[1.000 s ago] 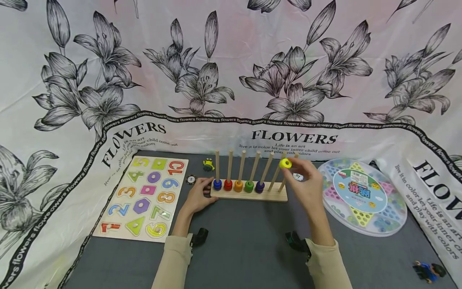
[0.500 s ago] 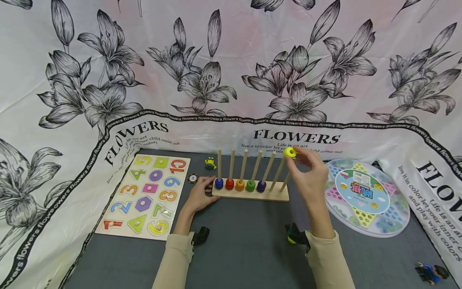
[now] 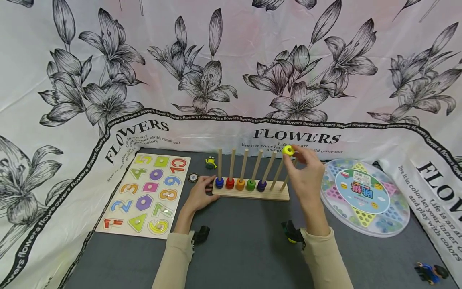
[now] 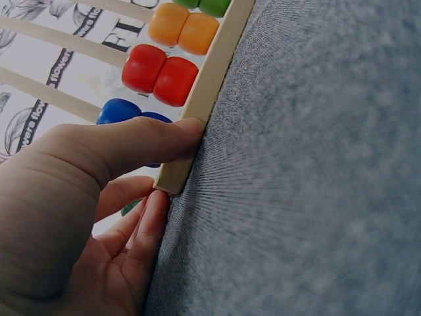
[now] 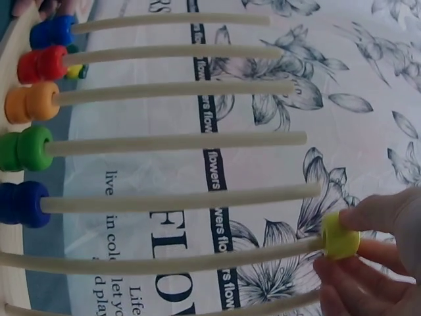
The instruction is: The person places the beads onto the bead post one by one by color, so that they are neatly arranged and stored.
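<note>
A wooden peg stand (image 3: 252, 194) with a row of upright pegs sits on the dark cloth. My left hand (image 3: 197, 195) grips its left end, thumb (image 4: 177, 135) on the top edge. Beads sit at the bottom of the left pegs: blue (image 3: 219, 183), red (image 3: 229, 184), orange (image 3: 240, 184), green (image 3: 250, 185) and dark blue (image 3: 261, 186). The two right pegs show no beads. Between thumb and fingers, my right hand (image 3: 306, 172) pinches a yellow bead (image 5: 342, 235). Its hole faces the tip of the sixth peg (image 5: 263, 260); whether the tip is inside cannot be seen.
A number puzzle board (image 3: 144, 196) lies at left, a round board-game box (image 3: 364, 196) at right. Behind the stand's left end are a small green-yellow toy (image 3: 211, 162) and a round black token (image 3: 193, 177). A toy figure (image 3: 431, 273) lies front right.
My right hand has lifted the yellow bead higher, then brought it slightly left and down to the sixth peg's tip. The left hand keeps its grip on the stand.
</note>
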The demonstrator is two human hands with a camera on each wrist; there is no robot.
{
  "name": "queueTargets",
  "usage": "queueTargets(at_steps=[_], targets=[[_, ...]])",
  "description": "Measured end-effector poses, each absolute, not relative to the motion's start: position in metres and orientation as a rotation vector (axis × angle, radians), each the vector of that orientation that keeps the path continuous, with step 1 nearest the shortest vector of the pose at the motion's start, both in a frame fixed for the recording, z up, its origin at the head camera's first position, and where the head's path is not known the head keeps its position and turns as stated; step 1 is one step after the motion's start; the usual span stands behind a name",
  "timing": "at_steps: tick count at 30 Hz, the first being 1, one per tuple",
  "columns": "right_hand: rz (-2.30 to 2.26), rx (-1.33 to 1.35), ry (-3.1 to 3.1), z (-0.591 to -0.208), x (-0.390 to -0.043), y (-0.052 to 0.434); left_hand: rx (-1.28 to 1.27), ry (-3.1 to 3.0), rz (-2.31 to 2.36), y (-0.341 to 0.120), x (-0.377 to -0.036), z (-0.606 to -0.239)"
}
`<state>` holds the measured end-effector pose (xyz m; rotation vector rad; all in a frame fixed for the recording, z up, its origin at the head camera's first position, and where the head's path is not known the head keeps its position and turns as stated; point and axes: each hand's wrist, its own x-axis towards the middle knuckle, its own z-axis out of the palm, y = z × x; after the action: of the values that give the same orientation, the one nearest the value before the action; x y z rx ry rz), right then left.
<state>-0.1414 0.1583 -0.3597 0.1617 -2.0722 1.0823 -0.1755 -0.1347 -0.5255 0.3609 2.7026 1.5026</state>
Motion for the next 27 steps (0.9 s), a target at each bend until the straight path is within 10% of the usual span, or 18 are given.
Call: queueTargets(at_steps=[27], targets=[[1.033,0.127,-2.033,-0.374,-0.141,0.147,0.347,2.7,1.484,-0.134,-0.175,-0.523]])
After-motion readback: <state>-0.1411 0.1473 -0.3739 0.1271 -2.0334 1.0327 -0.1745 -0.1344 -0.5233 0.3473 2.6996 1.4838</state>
